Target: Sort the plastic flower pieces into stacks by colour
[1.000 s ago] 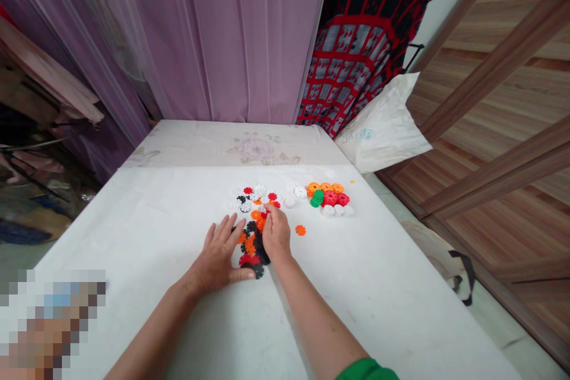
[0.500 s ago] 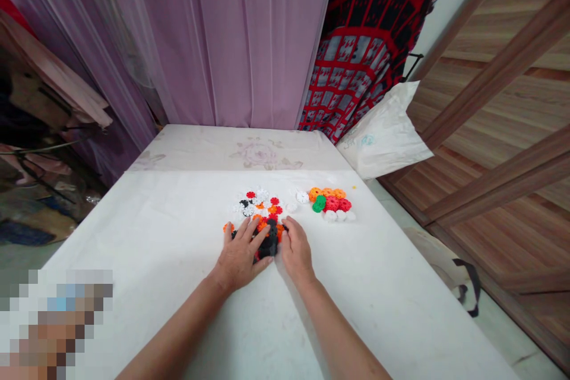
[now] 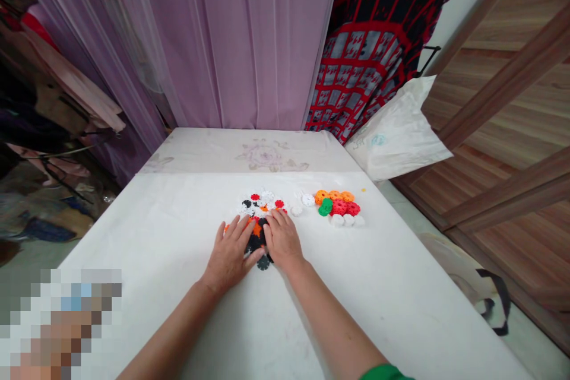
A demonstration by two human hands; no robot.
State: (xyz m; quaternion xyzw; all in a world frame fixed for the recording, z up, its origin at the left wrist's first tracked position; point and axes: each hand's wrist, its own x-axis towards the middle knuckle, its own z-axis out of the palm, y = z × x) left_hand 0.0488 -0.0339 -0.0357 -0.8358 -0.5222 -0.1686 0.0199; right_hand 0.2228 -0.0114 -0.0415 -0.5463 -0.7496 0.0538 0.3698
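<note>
Black notched plastic discs (image 3: pixel 255 243) lie bunched between my hands, with an orange disc (image 3: pixel 257 229) among them. My left hand (image 3: pixel 229 249) rests flat over the left side of this pile, fingers spread. On its right side lies my right hand (image 3: pixel 284 242), fingers stretched forward over the pieces. Both palms hide some discs. A single dark disc (image 3: pixel 263 262) sits nearest me, below the thumbs. Just beyond the fingertips, white discs (image 3: pixel 267 196), a red disc (image 3: pixel 255 196) and more black ones are scattered loosely.
To the right, orange discs (image 3: pixel 335 196), green discs (image 3: pixel 325 207), red discs (image 3: pixel 346 207) and white discs (image 3: pixel 348 221) are grouped by colour. A white cloth (image 3: pixel 133 255) covers the table. A white bag (image 3: pixel 396 136) stands off its right edge, near a wooden door (image 3: pixel 503 71).
My right hand has moved left and onto the pile, its fingers now lying over the pieces. The dark discs between the hands have shifted and spread toward me. The view has swung slightly left.
</note>
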